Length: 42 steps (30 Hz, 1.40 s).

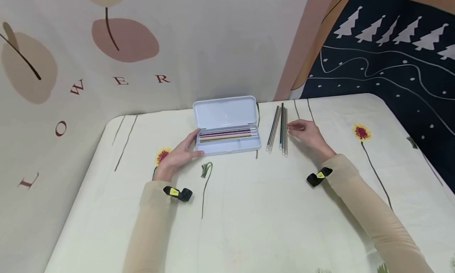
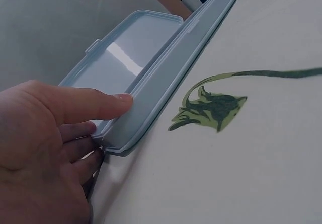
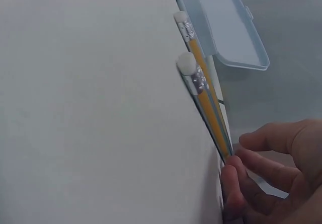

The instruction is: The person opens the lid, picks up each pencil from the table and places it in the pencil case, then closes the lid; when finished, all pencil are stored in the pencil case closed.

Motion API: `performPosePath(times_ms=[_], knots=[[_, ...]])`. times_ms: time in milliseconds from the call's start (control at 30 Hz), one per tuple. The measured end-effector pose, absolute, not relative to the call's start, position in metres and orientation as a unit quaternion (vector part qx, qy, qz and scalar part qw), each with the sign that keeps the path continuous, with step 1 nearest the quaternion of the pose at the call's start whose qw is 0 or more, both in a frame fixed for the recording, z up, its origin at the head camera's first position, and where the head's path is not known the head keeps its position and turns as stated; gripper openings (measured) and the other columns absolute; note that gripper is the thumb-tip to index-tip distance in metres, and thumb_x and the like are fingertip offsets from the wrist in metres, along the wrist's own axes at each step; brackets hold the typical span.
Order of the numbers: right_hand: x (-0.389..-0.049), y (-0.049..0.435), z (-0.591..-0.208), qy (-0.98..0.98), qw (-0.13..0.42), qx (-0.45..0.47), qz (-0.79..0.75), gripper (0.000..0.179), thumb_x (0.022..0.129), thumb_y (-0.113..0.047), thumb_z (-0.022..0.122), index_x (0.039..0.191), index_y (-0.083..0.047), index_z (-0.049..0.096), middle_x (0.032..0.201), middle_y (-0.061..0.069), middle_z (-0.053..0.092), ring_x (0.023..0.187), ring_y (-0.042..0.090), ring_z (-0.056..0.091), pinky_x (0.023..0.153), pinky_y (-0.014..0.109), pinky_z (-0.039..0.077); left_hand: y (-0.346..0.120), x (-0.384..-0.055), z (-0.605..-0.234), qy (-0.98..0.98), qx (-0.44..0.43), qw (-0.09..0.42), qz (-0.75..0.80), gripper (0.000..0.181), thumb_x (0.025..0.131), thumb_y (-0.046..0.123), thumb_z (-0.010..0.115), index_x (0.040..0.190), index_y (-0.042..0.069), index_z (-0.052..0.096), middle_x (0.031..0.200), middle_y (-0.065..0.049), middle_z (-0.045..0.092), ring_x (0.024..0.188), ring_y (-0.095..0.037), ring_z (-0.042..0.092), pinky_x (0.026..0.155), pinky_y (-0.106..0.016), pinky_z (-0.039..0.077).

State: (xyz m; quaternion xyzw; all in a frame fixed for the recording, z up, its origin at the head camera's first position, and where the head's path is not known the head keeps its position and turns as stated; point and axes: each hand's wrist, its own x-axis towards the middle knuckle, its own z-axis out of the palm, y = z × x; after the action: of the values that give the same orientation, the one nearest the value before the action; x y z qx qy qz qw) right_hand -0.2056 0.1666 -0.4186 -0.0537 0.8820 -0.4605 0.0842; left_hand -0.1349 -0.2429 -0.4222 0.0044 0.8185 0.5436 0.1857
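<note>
Neighbouring loose pencils [image 1: 281, 128], laid close together on the cloth [image 1: 241, 202] right of the open case [image 1: 220, 148], could be knocked and rolled if brushed by the right hand [image 1: 307, 135]. Its fingers are part-curled at the outermost pencil [image 1: 286, 134]; whether that is gripped cannot be told. The case's left end is held between the left hand's [image 1: 179, 155] spread thumb and fingers; uneven pressure could skew it. The loose pencils' long axes are directed front to back, erasers [image 3: 186, 64] nearest, roughly crosswise to the case's row [image 1: 227, 133].

Table [image 1: 249, 209]: pencil case [image 1: 224, 147] left, loose pencils [image 1: 281, 127] right.
Other pencils [image 1: 227, 134] lie in case rear; lid [image 1: 225, 111] behind.
</note>
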Motion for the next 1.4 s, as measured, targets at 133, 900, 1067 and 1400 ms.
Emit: performPosePath(times_ms=[133, 900, 1067, 1400], knots=[[-0.205, 0.161, -0.423, 0.892, 0.075, -0.034, -0.445, 0.030, 0.091, -0.006, 0.061, 0.118, 0.006, 0.062, 0.110, 0.026, 0.064, 0.100, 0.035, 0.058, 0.084, 0.038, 0.045, -0.244, -0.133, -0.422, 0.817, 0.005, 0.186, 0.545, 0.085, 0.089, 0.005, 0.065, 0.156, 0.016, 0.013, 0.161, -0.009, 0.006, 0.146, -0.022, -0.001, 0.117, -0.043, 0.001], [-0.207, 0.135, -0.426, 0.909, 0.073, 0.048, -0.408, 0.042, 0.087, -0.015, 0.066, 0.125, -0.001, 0.056, 0.101, 0.016, 0.062, 0.082, 0.027, 0.057, 0.063, 0.030, 0.044, -0.245, -0.130, -0.422, 0.827, -0.011, 0.181, 0.532, 0.085, 0.089, 0.008, 0.065, 0.157, 0.021, 0.014, 0.161, -0.005, 0.006, 0.146, -0.021, -0.003, 0.116, -0.045, 0.000], [-0.207, 0.135, -0.426, 0.915, 0.061, 0.057, -0.396, 0.039, 0.088, -0.017, 0.067, 0.123, -0.001, 0.059, 0.100, 0.016, 0.063, 0.084, 0.027, 0.057, 0.065, 0.030, 0.044, -0.245, -0.131, -0.423, 0.827, -0.001, 0.179, 0.532, 0.086, 0.089, 0.008, 0.065, 0.156, 0.020, 0.014, 0.161, -0.006, 0.006, 0.146, -0.022, -0.003, 0.116, -0.044, 0.000], [-0.206, 0.144, -0.424, 0.911, 0.052, 0.069, -0.402, 0.034, 0.088, -0.011, 0.064, 0.120, 0.000, 0.062, 0.102, 0.017, 0.064, 0.085, 0.027, 0.059, 0.067, 0.030, 0.046, -0.243, -0.132, -0.424, 0.823, 0.000, 0.180, 0.539, 0.086, 0.088, 0.007, 0.065, 0.157, 0.020, 0.014, 0.161, -0.007, 0.006, 0.146, -0.023, -0.002, 0.116, -0.045, 0.001]])
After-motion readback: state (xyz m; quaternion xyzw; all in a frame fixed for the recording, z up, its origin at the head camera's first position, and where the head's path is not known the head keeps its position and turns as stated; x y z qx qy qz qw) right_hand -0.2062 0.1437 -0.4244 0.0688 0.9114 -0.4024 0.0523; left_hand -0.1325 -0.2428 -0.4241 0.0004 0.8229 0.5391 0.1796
